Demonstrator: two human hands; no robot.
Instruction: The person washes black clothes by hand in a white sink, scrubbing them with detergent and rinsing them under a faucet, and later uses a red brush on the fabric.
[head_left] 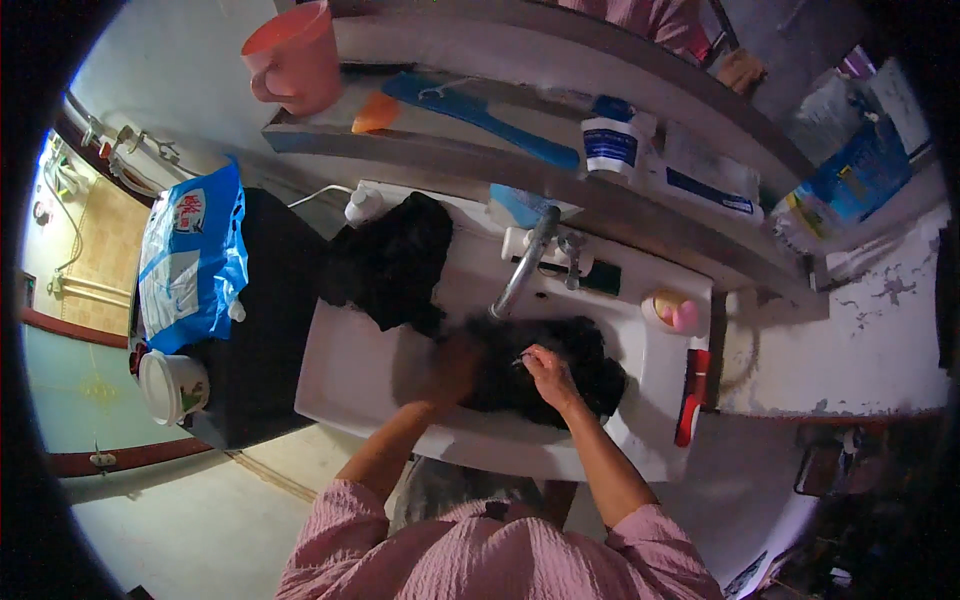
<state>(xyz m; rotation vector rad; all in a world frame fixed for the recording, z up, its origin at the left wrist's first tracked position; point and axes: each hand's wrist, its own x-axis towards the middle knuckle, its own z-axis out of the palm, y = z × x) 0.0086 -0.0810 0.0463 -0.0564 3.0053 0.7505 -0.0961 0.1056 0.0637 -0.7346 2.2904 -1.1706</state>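
Note:
A dark wet-looking cloth point(590, 375) lies bunched in the white sink point(340, 365), under the metal faucet point(525, 265). My right hand point(548, 374) is closed on the top of this cloth, with a bit of something pale at the fingertips. My left hand point(457, 368) is at the cloth's left side, smeared by motion and in shadow, so its fingers cannot be made out. A second black cloth point(400, 260) is heaped over the sink's back left corner, its lower end hanging into the basin.
Left of the sink, a dark cabinet point(270, 290) bears a blue-and-white bag point(195, 260) and a lidded white tub point(172, 388). A red brush point(690, 400) and a pink item in a small dish point(675, 314) sit on the right rim. A shelf behind holds a pink mug point(295, 65).

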